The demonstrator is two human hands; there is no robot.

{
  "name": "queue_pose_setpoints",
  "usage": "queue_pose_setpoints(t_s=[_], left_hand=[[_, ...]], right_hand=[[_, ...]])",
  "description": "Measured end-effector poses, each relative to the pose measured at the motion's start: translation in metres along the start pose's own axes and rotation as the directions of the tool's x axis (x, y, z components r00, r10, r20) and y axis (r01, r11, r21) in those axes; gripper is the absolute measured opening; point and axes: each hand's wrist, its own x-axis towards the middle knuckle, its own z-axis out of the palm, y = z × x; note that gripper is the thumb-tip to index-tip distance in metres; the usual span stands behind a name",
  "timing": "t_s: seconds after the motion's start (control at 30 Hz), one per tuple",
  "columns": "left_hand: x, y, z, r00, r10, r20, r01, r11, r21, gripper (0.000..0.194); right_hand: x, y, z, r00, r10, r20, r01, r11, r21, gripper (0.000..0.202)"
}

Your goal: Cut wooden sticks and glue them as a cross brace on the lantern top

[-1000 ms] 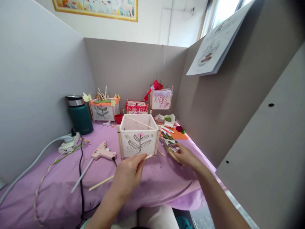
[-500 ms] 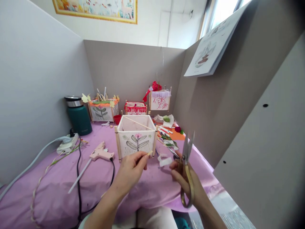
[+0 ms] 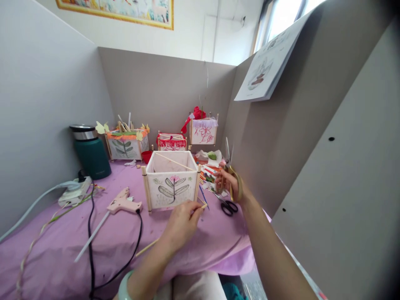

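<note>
Just in front of the white box with a drawn flower [image 3: 171, 187], my left hand [image 3: 184, 221] pinches a thin wooden stick [image 3: 203, 206]. A longer piece of stick [image 3: 146, 247] shows beside my left wrist. My right hand [image 3: 230, 185] is raised over the right side of the table, its fingers around the gold handles of a pair of scissors [image 3: 238, 183]. The blades point up and are apart. Below that hand, black-handled scissors [image 3: 229, 207] lie on the purple cloth [image 3: 212, 237].
A pink glue gun [image 3: 124, 203] with a black cord lies left of the box. Behind it stand a teal bottle [image 3: 93, 156] and a white power strip [image 3: 75, 192]. Decorated boxes [image 3: 203, 132] line the back. Pens, leaves and paper scraps lie at the right.
My right hand has moved forward and left with the gold scissors, off the near side. My left hand has moved slightly right. The black-handled scissors now show fully, and the view has shifted.
</note>
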Motion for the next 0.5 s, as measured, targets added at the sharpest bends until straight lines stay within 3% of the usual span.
queue_pose_setpoints(t_s=[0.17, 0.27, 0.4, 0.5], left_hand=[[0.009, 0.005, 0.016, 0.999, 0.021, -0.035, -0.023, 0.998, -0.060, 0.025], [0.014, 0.009, 0.024, 1.000, -0.008, -0.025, 0.003, 0.985, -0.175, 0.023], [0.020, 0.005, 0.035, 0.973, -0.108, 0.206, 0.176, 0.920, -0.351, 0.025], [0.022, -0.006, 0.037, 0.949, -0.156, 0.276, 0.241, 0.920, -0.309, 0.023]], right_hand=[[-0.061, 0.015, 0.009, 0.993, -0.026, 0.116, 0.004, 0.983, 0.185, 0.044], [-0.081, 0.021, 0.013, 0.988, -0.036, 0.149, 0.005, 0.979, 0.204, 0.052], [-0.087, 0.031, 0.016, 0.991, -0.036, 0.128, 0.008, 0.978, 0.210, 0.061], [-0.088, 0.033, 0.013, 0.992, -0.049, 0.115, 0.012, 0.952, 0.307, 0.058]])
